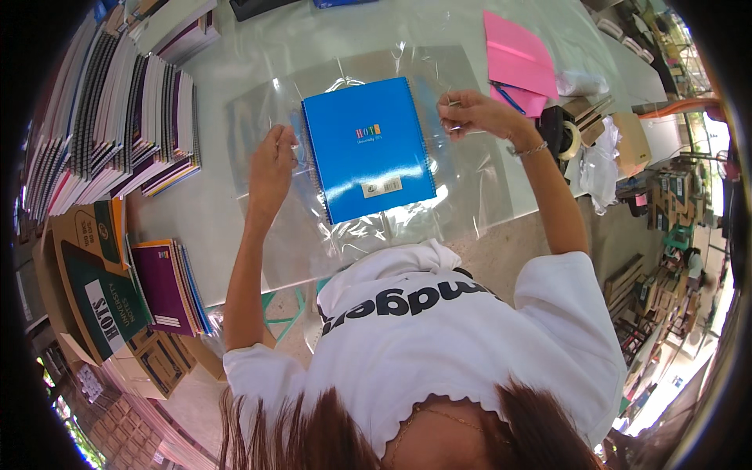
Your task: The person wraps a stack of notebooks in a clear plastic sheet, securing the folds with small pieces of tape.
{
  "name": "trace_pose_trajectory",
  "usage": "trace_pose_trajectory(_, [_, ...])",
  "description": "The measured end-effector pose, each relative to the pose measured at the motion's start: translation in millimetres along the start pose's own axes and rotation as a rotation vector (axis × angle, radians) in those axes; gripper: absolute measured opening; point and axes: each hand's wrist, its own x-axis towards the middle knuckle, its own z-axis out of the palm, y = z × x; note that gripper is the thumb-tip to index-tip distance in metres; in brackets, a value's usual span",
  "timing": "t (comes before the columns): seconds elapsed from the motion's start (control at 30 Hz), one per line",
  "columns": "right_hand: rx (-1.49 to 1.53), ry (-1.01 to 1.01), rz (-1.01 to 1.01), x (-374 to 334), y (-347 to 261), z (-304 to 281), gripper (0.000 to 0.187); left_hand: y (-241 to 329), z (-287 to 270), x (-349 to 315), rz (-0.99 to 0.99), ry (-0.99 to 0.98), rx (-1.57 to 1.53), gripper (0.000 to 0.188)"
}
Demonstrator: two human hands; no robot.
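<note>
A blue-covered notebook (368,153), with wire coils showing along both its left and right sides, lies flat in front of me; it may be a stack. Shiny clear plastic film (470,184) spreads under and around it. My left hand (274,160) is just left of the notebook, fingers curled into a pinch at the film. On the other side, slightly higher, my right hand (474,116) pinches the film with thumb and fingers, apart from the notebook. The film between the fingertips is hard to see.
Tall stacks of spiral notebooks (117,117) line the table's left side. Below them stand a purple notebook (166,286) and a green-brown carton (98,282). Pink sheets (521,59) with a blue pen (509,98) lie at right, near a tape roll (570,139).
</note>
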Motion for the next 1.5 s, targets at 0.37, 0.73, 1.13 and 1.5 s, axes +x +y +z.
trace_pose_trajectory(0.37, [0.171, -0.001, -0.173, 55.2, 32.5, 71.1, 0.021, 2.5, 70.7, 12.3, -0.255, -0.133, -0.447, 0.035])
trace_pose_trajectory(0.73, [0.107, 0.313, -0.152, 82.5, 59.8, 109.5, 0.021, -8.2, 127.7, 25.6, 0.051, -0.030, -0.055, 0.027])
trace_pose_trajectory(1.13, [-0.028, 0.380, -0.260, 81.0, 61.3, 118.0, 0.020, -11.7, 85.6, 54.0, 0.306, -0.363, 0.399, 0.020])
trace_pose_trajectory(1.5, [0.186, 0.246, -0.275, 76.7, 61.8, 111.5, 0.022, -51.6, 51.9, 41.9, 0.596, -0.425, 0.304, 0.077])
